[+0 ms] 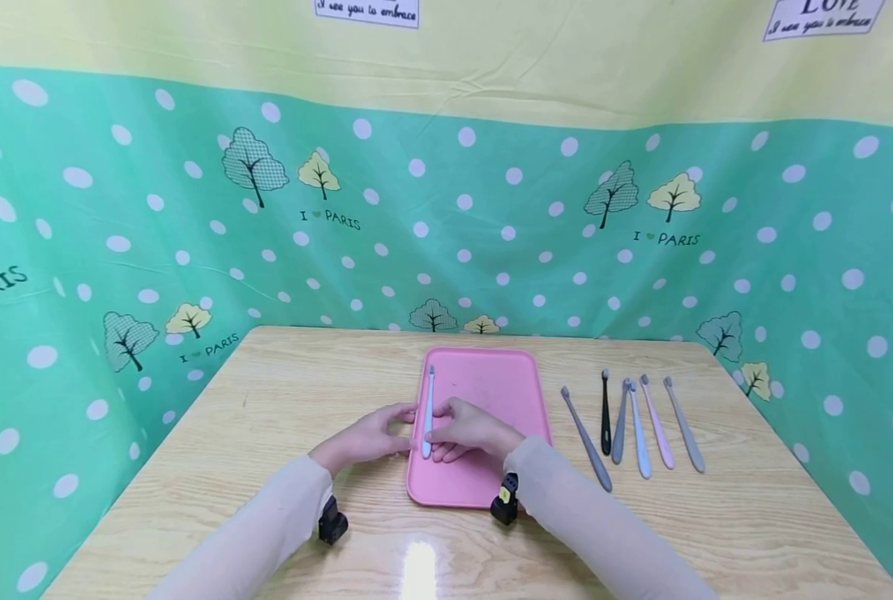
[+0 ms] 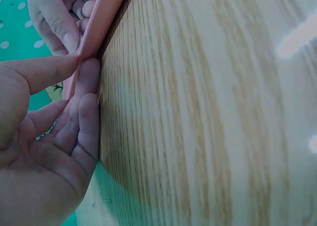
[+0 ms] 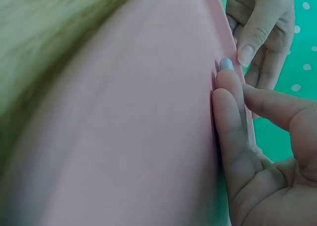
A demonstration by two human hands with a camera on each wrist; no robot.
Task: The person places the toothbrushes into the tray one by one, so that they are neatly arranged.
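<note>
A pink tray [image 1: 491,375] lies on the table, with a pale blue toothbrush [image 1: 430,396] lengthwise along its left side, head toward the far edge. My right hand [image 1: 472,429] pinches this toothbrush near its middle, down at the tray's surface. In the right wrist view, only the handle's rounded end [image 3: 226,64] shows beyond the fingers. At the tray's left edge, my left hand [image 1: 367,435] grips the rim [image 2: 94,42]. Its thumb is on the rim and its fingers are against the outer side, close to the tabletop in the left wrist view.
Right of the tray lie several more toothbrushes: a dark grey one [image 1: 587,442] slanting nearest it, then a black one [image 1: 606,417], a light blue one [image 1: 640,433], a pink one [image 1: 658,425] and greyish ones. A patterned cloth [image 1: 446,217] hangs behind the wooden table [image 1: 304,367].
</note>
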